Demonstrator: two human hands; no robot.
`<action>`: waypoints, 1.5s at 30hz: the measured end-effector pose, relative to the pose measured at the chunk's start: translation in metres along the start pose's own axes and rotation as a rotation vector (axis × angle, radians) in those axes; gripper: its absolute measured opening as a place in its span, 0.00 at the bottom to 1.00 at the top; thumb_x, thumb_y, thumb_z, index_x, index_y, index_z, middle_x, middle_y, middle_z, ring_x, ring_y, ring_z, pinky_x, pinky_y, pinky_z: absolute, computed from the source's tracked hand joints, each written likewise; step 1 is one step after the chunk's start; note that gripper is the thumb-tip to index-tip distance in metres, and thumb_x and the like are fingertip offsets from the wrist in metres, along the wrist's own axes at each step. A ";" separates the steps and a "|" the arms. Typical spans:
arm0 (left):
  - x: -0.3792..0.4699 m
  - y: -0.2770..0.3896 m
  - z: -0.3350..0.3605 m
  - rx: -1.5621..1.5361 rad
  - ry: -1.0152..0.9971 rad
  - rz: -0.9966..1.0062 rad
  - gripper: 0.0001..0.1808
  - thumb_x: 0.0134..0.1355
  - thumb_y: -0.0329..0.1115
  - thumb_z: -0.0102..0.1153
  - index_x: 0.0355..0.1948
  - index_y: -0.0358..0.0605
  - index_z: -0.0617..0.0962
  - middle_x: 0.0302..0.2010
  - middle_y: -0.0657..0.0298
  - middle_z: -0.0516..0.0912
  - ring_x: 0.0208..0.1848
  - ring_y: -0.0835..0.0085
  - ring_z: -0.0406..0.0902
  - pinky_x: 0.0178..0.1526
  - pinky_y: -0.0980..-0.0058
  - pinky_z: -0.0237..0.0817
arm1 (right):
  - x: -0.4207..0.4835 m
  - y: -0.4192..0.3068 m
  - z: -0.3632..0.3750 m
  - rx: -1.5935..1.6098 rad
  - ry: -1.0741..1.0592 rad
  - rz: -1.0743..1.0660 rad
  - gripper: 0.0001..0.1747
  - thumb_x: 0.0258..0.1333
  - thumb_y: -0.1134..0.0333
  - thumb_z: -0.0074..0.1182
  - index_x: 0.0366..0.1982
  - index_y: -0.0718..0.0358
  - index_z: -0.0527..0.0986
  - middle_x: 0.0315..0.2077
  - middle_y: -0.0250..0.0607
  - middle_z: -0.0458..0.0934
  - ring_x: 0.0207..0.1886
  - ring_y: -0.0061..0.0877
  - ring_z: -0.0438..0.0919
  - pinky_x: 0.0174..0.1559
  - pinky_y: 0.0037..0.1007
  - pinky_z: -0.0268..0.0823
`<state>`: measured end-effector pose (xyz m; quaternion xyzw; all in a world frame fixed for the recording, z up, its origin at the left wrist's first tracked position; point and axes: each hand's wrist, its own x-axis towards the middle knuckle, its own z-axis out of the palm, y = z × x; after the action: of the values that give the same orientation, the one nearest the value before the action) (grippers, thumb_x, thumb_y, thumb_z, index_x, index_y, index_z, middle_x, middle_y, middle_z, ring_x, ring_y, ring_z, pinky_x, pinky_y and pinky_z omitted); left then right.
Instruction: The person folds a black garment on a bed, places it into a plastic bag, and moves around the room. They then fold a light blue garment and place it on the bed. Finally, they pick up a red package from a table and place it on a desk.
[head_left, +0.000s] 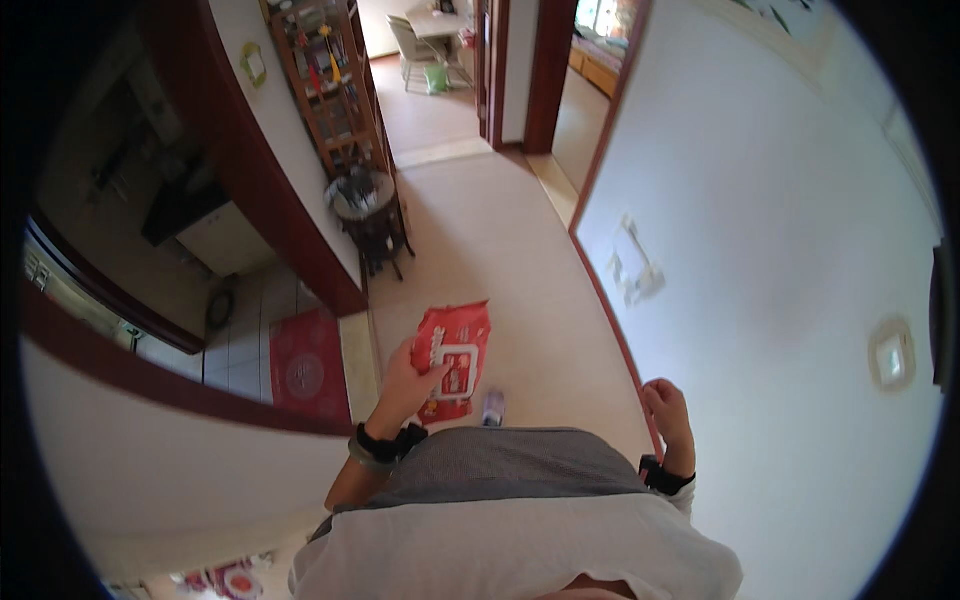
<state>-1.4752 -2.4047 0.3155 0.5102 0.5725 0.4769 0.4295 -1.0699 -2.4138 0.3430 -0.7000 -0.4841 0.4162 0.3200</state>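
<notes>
My left hand (411, 381) grips a red packet of wet wipes (474, 330) by its left side, with the thumb across the front. The packet has a white-rimmed lid, which looks closed, and bears writing. It is held in front of my waist, above the hallway floor (517, 262). My right hand (666, 405) hangs at my right side near the white wall (765, 300), fingers curled in, with nothing visible in it. Both wrists wear black bands. One foot (493, 407) in a light sock or shoe shows below the packet.
Along the left wall stand a dark round stand (367, 202) and a wooden shelf unit (322, 82) full of small items. A doorway at left opens on a tiled room with a red mat (309, 367). Ahead are a chair (411, 45), a table (439, 22) and a green bag (436, 78).
</notes>
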 end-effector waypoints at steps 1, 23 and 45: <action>0.025 0.003 -0.005 -0.012 0.036 0.019 0.23 0.48 0.27 0.62 0.45 0.34 0.70 0.38 0.57 0.79 0.38 0.72 0.76 0.42 0.74 0.68 | 0.030 -0.018 0.001 0.028 -0.018 0.031 0.08 0.53 0.68 0.48 0.29 0.66 0.74 0.16 0.28 0.69 0.20 0.13 0.66 0.23 0.18 0.60; 0.534 -0.043 -0.034 -0.206 -0.170 -0.149 0.23 0.49 0.26 0.61 0.47 0.35 0.70 0.39 0.60 0.79 0.38 0.76 0.76 0.41 0.77 0.69 | 0.471 -0.223 0.149 0.051 -0.254 -0.092 0.09 0.56 0.67 0.48 0.34 0.67 0.73 0.21 0.30 0.72 0.25 0.15 0.69 0.29 0.19 0.64; 0.986 0.065 0.264 -0.124 -0.659 -0.035 0.22 0.50 0.21 0.58 0.47 0.36 0.70 0.39 0.61 0.79 0.39 0.77 0.76 0.41 0.78 0.70 | 0.809 -0.273 0.065 0.162 -0.169 -0.063 0.11 0.55 0.67 0.48 0.36 0.67 0.72 0.25 0.35 0.75 0.29 0.19 0.73 0.33 0.23 0.65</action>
<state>-1.3144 -1.3945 0.3277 0.5999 0.3814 0.3130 0.6298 -1.0908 -1.5578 0.3256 -0.6186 -0.4962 0.5013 0.3462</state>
